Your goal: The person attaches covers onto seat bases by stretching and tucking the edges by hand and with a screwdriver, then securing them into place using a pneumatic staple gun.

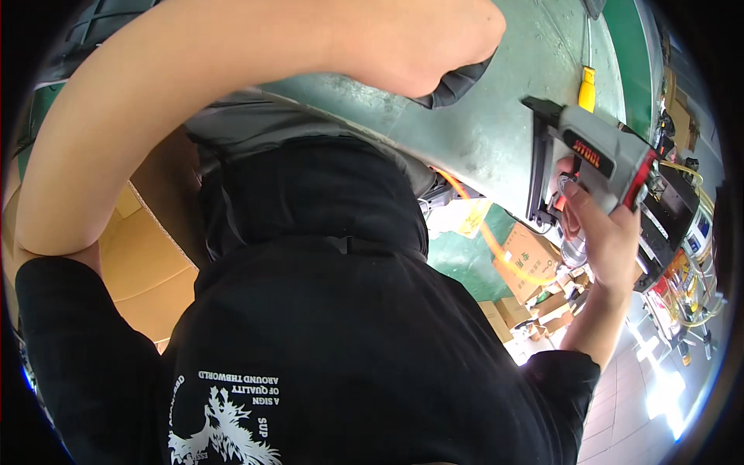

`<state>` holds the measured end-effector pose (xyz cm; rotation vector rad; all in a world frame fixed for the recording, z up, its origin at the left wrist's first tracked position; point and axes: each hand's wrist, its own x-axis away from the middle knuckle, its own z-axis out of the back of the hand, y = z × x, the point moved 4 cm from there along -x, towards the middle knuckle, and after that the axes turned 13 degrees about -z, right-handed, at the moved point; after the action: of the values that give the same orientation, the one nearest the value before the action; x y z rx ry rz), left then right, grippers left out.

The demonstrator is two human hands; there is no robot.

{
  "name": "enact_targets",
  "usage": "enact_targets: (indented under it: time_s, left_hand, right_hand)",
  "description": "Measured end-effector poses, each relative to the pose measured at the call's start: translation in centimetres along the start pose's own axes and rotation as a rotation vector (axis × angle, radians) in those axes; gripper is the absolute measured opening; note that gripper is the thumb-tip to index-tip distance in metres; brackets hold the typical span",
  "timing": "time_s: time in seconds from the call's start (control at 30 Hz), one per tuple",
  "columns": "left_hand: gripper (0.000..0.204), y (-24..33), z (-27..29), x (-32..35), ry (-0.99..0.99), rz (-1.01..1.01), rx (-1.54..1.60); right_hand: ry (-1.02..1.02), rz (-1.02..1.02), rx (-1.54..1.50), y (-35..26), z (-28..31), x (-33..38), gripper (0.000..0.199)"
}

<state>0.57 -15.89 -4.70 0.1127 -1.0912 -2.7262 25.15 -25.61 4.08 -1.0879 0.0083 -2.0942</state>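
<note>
1. Starting at the far left: brown cardboard sheets (147,256) lie down there, partly hidden by the person's own bare left arm, which bends up and sweeps across the top of the view.
2. That arm ends in the left hand (434,43) at top centre. It's curled into a loose fist and presses on a dark, black piece of fabric or padding (457,84) that pokes out just under it. Whether the fingers really pinch it I can't tell, since they're hidden from this angle.
3. The middle of the shot is pretty much all black t-shirt (333,341) with a white print low down, plus a grey layer above it.
4. Behind that runs a green worktable (496,132), looking scuffed and shiny, with a yellow-handled tool (587,89) lying on it near the top.
5. Right of centre, the right hand (604,232) is wrapped around the grip of a grey pneumatic nail gun (597,159) with red trim. Fingers are closed on the handle, one up by the trigger area. The gun is held in the air beside the table edge, its black nose toward the table.
6. An orange air hose (496,244) curls below the gun, over small cardboard boxes (527,256) on the floor.
7. Far right is a cluttered jumble of machines and yellowish tubing (686,310), too small to sort out.
</note>
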Motion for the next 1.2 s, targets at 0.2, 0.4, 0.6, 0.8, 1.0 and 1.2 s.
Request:
enact_targets:
  time_s: [0.2,0.4,0.6,0.8,1.0,1.2]
  left_hand:
    - [0.015,0.0,0.5,0.8,0.042,0.086,0.081]
    - [0.017,-0.6,0.4,0.9,0.14,-0.022,0.133]
    - [0.017,-1.1,-0.3,0.9,0.18,0.005,0.22]
    - [0.019,-0.5,-0.2,1.0,0.215,0.027,0.134]
    - [0.016,0.3,0.1,1.0,0.042,0.083,-0.008]
    - [0.017,-0.1,0.2,1.3,0.183,0.032,0.106]
  right_hand:
    - [-0.024,0.098,0.347,-7.5,-3.6,1.5,0.026]
    - [-0.005,0.27,0.5,-8.2,-4.6,0.1,0.03]
    - [0.035,0.055,0.634,-9.9,-4.9,0.0,0.026]
    - [-0.007,-0.015,0.722,-9.8,-4.5,-0.1,0.026]
    - [-0.004,0.006,0.545,-10.3,-4.0,3.4,0.03]
    - [-0.03,-0.001,0.632,-9.2,-5.2,2.0,0.03]
